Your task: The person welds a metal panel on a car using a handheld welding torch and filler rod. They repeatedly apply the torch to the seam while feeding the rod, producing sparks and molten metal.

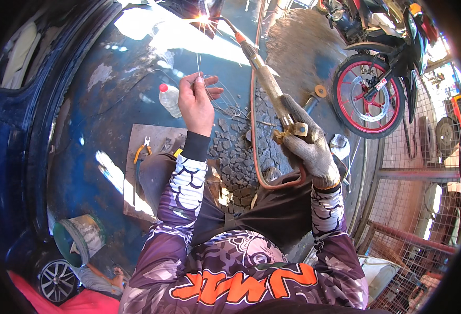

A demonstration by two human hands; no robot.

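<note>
My right hand (314, 152), in a grey work glove, is wrapped round the valve end of a brass-coloured gas welding torch (266, 78). The torch slants up and to the left, and its bent tip meets a bright, sparking glow on a dark workpiece (193, 7) at the top edge; the glare hides the joint. Bare and raised, my left hand (198, 107) pinches a thin wire (199, 58) between thumb and forefinger, its upper end running toward the glow. Loose loops of wire (231, 108) hang beside that hand. A reddish hose (252, 123) curves round below the torch.
A clear bottle with a red cap (170, 99) stands left of my left hand. Pliers (142, 149) lie on a metal sheet (147, 135). Broken dark chunks (233, 152) cover the ground ahead. A motorcycle (369, 94) is at right, a dark vehicle (10, 172) at left, a bucket (92, 233) lower left.
</note>
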